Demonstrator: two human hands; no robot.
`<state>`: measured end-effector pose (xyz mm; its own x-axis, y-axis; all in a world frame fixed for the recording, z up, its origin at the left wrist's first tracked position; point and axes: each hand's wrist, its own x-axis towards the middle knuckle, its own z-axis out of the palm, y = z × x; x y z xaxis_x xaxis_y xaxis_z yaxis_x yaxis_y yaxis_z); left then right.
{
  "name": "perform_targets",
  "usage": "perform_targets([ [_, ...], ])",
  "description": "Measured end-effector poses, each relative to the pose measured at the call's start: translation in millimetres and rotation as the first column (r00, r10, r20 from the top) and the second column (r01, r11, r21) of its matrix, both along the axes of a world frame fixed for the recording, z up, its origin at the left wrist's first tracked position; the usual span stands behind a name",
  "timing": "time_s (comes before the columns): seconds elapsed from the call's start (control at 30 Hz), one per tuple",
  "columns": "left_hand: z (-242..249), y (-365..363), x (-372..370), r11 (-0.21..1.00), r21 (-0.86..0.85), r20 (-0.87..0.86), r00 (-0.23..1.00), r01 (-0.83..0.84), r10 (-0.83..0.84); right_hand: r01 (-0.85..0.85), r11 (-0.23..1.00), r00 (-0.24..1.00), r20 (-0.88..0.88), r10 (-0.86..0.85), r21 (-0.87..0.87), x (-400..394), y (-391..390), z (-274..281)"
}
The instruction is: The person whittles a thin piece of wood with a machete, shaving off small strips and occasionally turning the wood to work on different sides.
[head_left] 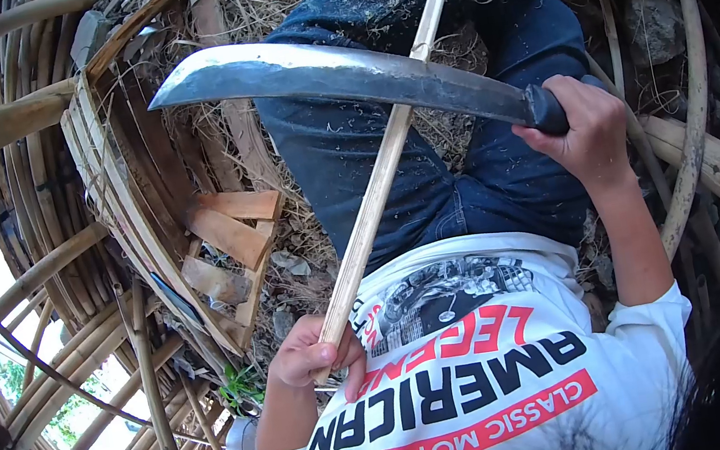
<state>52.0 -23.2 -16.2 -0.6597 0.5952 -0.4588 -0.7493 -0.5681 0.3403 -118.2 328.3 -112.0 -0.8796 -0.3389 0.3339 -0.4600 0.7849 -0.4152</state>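
Note:
A long pale bamboo strip [368,219] slants from my lap up past the top edge of the view. My left hand [316,354] is closed round its lower end, close to my white shirt. In my right hand [583,131] is the dark handle of a large machete [337,70]. Its broad, slightly curved blade lies across the strip over my thighs, with the tip pointing left. The blade covers a short part of the strip. Small pale shavings dot my blue jeans.
Split bamboo pieces [231,235] lie on the littered ground at my left. A bamboo lattice [58,261] rises on the far left. Thick bamboo poles [714,163] and a grey stone [654,27] are at the right.

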Motion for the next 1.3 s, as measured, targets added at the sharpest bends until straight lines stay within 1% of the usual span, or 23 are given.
perform_targets([
  [0.17,1,-1,-1,0.999,-0.012,0.001,1.0,0.029,-0.029,0.001,1.0,1.0,0.01,-0.001,0.003,1,0,2],
  [0.23,3,-1,-1,0.995,-0.098,-0.016,0.999,0.028,-0.03,0.0,1.0,1.0,0.014,0.0,-0.003,4,-7,7],
  [0.27,4,1,-4,0.995,-0.096,-0.018,0.999,0.028,-0.03,0.005,0.999,0.997,0.076,-0.002,-0.046,7,-15,13],
  [0.3,5,3,-9,0.986,-0.153,-0.036,0.997,0.063,-0.069,0.015,0.996,0.991,0.137,-0.003,-0.087,10,-23,19],
  [0.33,5,4,-12,0.973,-0.209,-0.052,0.992,0.098,-0.111,0.0,0.993,0.993,0.114,0.014,-0.121,16,-34,20],
  [0.4,-1,5,-11,0.982,-0.154,-0.035,0.993,0.108,-0.115,-0.082,0.983,0.986,0.128,0.104,-0.162,22,-49,26],
  [0.47,-1,3,-8,0.996,-0.077,-0.055,0.997,0.047,-0.051,-0.101,0.979,0.989,0.089,0.118,-0.176,17,-49,24],
  [0.53,7,2,-7,0.988,-0.146,-0.055,0.996,0.059,-0.067,-0.133,0.973,0.987,0.059,0.146,-0.187,8,-44,17],
  [0.6,9,-2,-5,0.988,-0.125,-0.081,0.992,0.087,-0.098,0.056,0.988,0.986,0.166,-0.031,-0.146,-9,-25,2],
  [0.63,7,-3,-5,0.989,-0.124,-0.086,0.992,0.078,-0.089,0.046,0.988,0.987,0.161,-0.022,-0.145,-10,-20,-1],
  [0.7,0,-2,-10,0.977,-0.098,-0.031,0.981,0.187,-0.191,0.108,0.99,0.985,0.144,-0.094,-0.09,-13,-19,-4],
  [0.73,-2,1,-13,0.977,-0.096,-0.041,0.98,0.191,-0.195,0.111,0.99,0.986,0.135,-0.098,-0.088,-11,-23,-1],
  [0.8,-3,11,-17,0.99,-0.029,-0.033,0.99,0.137,-0.138,0.134,0.959,0.962,0.265,-0.066,-0.249,9,-39,14],
  [0.87,-4,14,-22,0.983,-0.063,-0.048,0.983,0.172,-0.176,0.025,0.954,0.974,0.223,0.044,-0.297,22,-52,17],
  [0.93,-1,12,-19,0.988,-0.046,-0.091,0.985,0.144,-0.148,-0.005,0.954,0.98,0.187,0.064,-0.299,20,-55,17],
  [1.0,9,5,-11,0.985,-0.11,-0.082,0.986,0.135,-0.144,-0.001,0.975,0.993,0.112,0.026,-0.222,4,-44,6],
  [1.03,12,1,-8,0.989,-0.111,-0.074,0.991,0.099,-0.108,0.093,0.979,0.981,0.183,-0.059,-0.182,-6,-37,2],
  [1.07,14,-2,-6,0.992,-0.11,-0.07,0.995,0.062,-0.07,0.091,0.979,0.984,0.17,-0.06,-0.182,-17,-26,-8],
  [1.13,13,-2,-1,0.995,-0.085,-0.066,0.996,0.054,-0.059,0.208,0.975,0.965,0.175,-0.193,-0.073,-34,-14,-18],
  [1.17,10,-1,0,0.997,-0.061,-0.057,0.997,0.051,-0.055,0.193,0.979,0.971,0.155,-0.182,-0.059,-32,-12,-18],
  [1.2,7,-1,-2,0.998,-0.034,-0.05,0.997,0.057,-0.059,0.196,0.979,0.973,0.138,-0.187,-0.054,-31,-17,-10],
  [1.23,5,-1,-2,0.999,0.025,-0.125,0.992,0.037,-0.033,0.187,0.976,0.971,0.172,-0.166,-0.11,-25,-24,-1],
  [1.3,2,-2,-2,0.999,0.011,-0.121,0.991,0.052,-0.05,0.127,0.97,0.979,0.184,-0.088,-0.21,-9,-38,12],
])
